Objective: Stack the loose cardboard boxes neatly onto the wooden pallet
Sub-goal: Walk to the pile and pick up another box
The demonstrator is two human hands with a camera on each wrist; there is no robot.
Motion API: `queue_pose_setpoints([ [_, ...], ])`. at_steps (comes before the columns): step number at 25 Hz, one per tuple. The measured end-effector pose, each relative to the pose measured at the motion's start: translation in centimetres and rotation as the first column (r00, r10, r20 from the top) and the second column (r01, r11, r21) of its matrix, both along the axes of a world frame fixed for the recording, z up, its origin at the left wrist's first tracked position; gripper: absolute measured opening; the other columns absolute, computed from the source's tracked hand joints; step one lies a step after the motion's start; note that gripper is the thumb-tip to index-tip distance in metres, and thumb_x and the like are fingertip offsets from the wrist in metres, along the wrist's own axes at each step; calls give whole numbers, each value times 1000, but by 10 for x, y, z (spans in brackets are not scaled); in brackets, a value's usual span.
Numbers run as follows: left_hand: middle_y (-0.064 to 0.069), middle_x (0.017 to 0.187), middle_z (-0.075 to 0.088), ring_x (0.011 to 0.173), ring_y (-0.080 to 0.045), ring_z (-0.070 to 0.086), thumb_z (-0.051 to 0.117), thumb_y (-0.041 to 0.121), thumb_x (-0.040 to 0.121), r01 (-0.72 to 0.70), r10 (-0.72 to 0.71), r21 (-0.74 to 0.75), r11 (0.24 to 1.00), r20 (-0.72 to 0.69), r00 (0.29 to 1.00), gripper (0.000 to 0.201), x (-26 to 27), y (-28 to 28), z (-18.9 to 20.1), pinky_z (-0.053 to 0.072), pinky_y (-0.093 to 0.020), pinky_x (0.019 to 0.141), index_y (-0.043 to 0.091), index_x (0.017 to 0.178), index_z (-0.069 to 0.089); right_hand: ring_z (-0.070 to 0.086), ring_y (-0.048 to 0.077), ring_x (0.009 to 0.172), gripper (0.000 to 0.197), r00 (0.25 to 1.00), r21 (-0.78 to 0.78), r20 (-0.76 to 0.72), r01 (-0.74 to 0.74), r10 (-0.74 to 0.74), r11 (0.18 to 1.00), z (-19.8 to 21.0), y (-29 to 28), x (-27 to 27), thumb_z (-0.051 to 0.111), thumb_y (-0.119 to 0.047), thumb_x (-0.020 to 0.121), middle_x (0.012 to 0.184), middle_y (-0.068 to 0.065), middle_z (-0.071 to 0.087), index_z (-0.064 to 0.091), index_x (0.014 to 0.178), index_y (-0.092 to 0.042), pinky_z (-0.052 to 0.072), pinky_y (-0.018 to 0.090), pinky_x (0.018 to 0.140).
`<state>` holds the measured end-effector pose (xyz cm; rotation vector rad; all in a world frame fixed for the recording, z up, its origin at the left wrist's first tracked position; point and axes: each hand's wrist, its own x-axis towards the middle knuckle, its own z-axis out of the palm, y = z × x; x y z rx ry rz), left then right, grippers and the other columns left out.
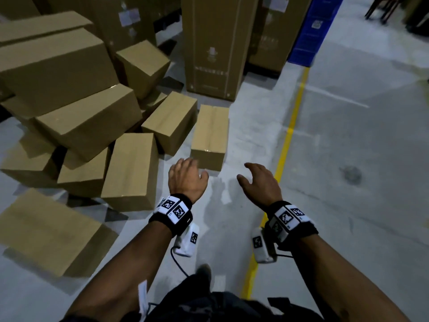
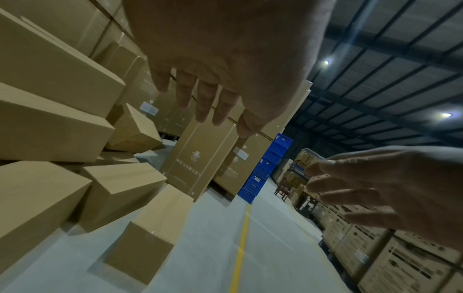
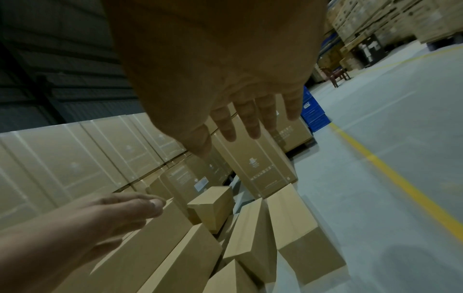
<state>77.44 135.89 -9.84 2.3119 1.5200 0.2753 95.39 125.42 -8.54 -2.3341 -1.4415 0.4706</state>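
Observation:
Several plain brown cardboard boxes lie tumbled in a heap [image 1: 76, 117] on the grey floor at the left. One box [image 1: 210, 135] lies apart from it at the right edge [image 2: 155, 234] [image 3: 300, 234]. My left hand [image 1: 185, 173] hovers just in front of that box, fingers relaxed, holding nothing [image 2: 215, 93]. My right hand [image 1: 257, 180] is out beside it over bare floor, fingers spread and empty [image 3: 250, 119]. No wooden pallet shows in any view.
Tall printed cartons [image 1: 213, 43] stand behind the heap, with blue crates [image 1: 311, 29] to their right. A yellow line [image 1: 287, 135] runs along the floor beside my right arm. Stacked cartons [image 2: 375, 237] line the far side of the aisle. A flat box [image 1: 46, 231] lies near left.

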Motion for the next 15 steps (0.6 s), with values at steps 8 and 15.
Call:
queue_pose_setpoints([
  [8, -3, 153, 42, 145, -24, 29, 45, 39, 99, -9, 9, 2, 1000, -52, 999, 50, 115, 182, -5, 18, -42, 120, 17, 144, 45, 42, 30, 139, 56, 999, -41, -34, -12, 10, 999, -19, 182, 118, 53, -42, 101, 152, 10, 46, 44, 149, -14, 37, 41, 109],
  [15, -9, 142, 54, 135, -28, 43, 49, 39, 96, -103, 105, 31, 994, -72, 992, 47, 207, 330, -16, 30, -44, 114, 13, 136, 53, 43, 34, 137, 60, 995, -145, -48, -97, 91, 985, -42, 357, 228, 51, -45, 100, 153, 12, 45, 39, 151, -16, 39, 44, 107],
])
